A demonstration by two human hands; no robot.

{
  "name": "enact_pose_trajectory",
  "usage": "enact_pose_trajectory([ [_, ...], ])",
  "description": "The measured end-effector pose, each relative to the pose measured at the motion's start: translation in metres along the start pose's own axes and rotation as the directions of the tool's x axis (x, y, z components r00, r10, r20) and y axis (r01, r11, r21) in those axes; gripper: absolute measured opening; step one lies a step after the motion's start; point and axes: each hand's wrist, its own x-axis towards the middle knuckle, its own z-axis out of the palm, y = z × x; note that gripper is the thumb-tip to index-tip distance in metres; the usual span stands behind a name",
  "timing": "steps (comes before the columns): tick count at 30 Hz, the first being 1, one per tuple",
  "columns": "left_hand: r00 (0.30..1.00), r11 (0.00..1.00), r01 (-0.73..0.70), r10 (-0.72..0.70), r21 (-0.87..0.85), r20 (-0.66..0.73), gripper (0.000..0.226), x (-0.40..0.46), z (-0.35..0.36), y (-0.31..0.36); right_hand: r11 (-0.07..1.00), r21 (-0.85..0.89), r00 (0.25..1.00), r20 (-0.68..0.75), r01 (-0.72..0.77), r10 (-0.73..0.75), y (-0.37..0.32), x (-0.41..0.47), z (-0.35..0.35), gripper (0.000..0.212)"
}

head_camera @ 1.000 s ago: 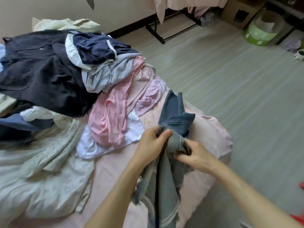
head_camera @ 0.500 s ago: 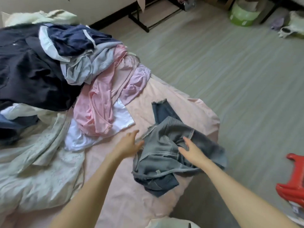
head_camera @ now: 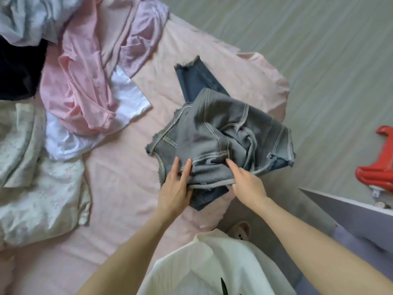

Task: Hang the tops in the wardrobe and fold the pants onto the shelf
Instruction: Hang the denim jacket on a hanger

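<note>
Grey denim pants [head_camera: 214,133] sit bunched inside-out on the pink bed sheet [head_camera: 127,179] at the bed's corner, one darker leg [head_camera: 195,79] sticking out toward the far side. Left hand [head_camera: 174,188] lies flat, fingers straight, pressing the near hem down; no grip there. Right hand [head_camera: 244,182] also has extended fingers, tips poking into a fold near the waistband; open, not pinching anything I can see. Judgement: both are pinning and spreading the fabric to straighten it before folding, bed used as the flat work surface. Pink top [head_camera: 80,81] and white garment [head_camera: 127,96] wait in the pile to the left. No readable brand, label or writing on the pants
</note>
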Motion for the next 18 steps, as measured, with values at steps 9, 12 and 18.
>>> enact_pose_trajectory([
  [9,0.838,0.892,-0.452,0.418,-0.017,-0.351,0.013,0.007,-0.095,0.108,0.893,0.444,0.983,-0.124,-0.069,0.138,0.077,-0.081,-0.120,0.018],
  [12,0.840,0.867,-0.477,0.402,-0.143,-0.364,0.012,0.002,-0.128,0.177,0.829,0.560,0.970,-0.190,-0.017,0.149,0.103,-0.140,-0.168,0.017],
  [18,0.768,0.726,-0.639,0.620,-0.254,-0.160,0.027,-0.033,-0.160,0.316,0.740,0.673,0.855,-0.399,0.026,0.332,0.165,-0.266,-0.197,0.025],
])
